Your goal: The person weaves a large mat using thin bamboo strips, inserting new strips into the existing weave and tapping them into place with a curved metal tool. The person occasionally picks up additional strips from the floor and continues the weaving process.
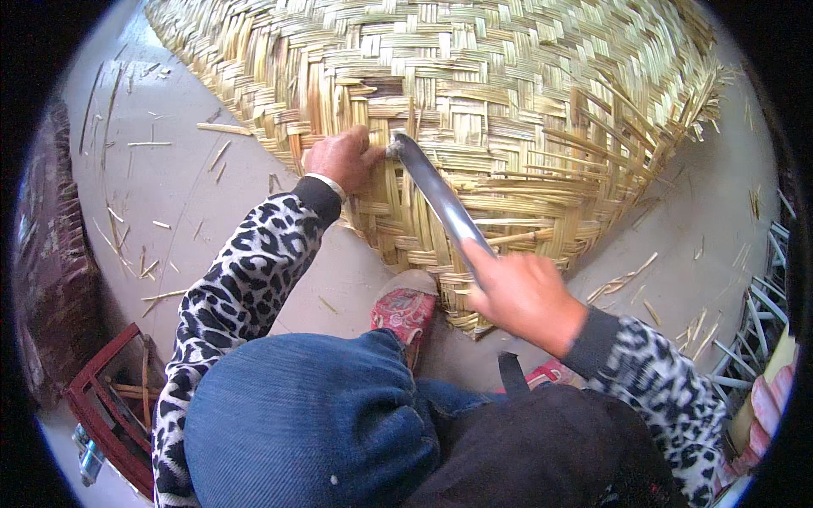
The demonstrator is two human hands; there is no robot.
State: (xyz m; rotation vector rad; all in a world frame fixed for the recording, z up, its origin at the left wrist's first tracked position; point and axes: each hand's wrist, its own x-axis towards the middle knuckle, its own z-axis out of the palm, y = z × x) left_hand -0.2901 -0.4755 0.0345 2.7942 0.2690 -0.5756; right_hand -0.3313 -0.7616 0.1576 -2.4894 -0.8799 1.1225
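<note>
A large woven straw mat (483, 102) lies before me, its corner pointing toward my feet. My right hand (529, 296) is closed round the near end of a long, smooth grey metal blade-like tool (440, 195). The tool slants up and left, its slightly bent tip against the weave. Close beside that tip, my left hand (343, 161) rests on the mat's left edge with curled fingers and the thumb toward the tool. What those fingers pinch is hidden. Loose straw ends (605, 140) stick out of the weave on the right.
Straw scraps (224, 129) are scattered over the pale floor (135, 203). At lower left stands a dark red wooden frame (106, 406), below a dark reddish cloth-like thing (59, 254). Pale metal rods (758, 313) are at the right rim. My patterned shoe (405, 313) is beside the mat's corner.
</note>
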